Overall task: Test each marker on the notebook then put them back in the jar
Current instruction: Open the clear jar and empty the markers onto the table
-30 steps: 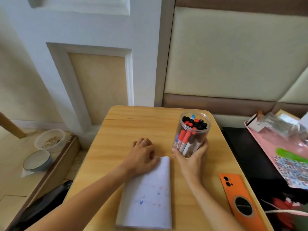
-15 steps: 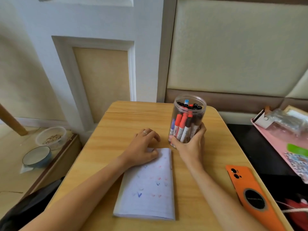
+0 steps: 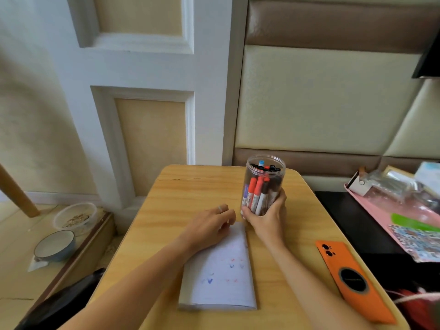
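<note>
Centrally in the frame, the right hand (image 3: pixel 266 219) curls its grip around the lower part of the clear plastic jar (image 3: pixel 263 184) packed with red, black and blue markers (image 3: pixel 256 194), on the wooden desk (image 3: pixel 190 186). Just left, the left hand (image 3: pixel 209 227) rests, fingers loosely bent, on the top of the white notebook (image 3: pixel 219 277) with coloured marks.

legible text: none | markers (image 3: pixel 258 196) in jar (image 3: pixel 264 184): printed labels on the barrels, too small to read | orange phone (image 3: pixel 352 279): ring of lettering round the black disc, blurred, unreadable | notebook (image 3: pixel 221 277): red and blue test ticks only, no words or numbers
</note>
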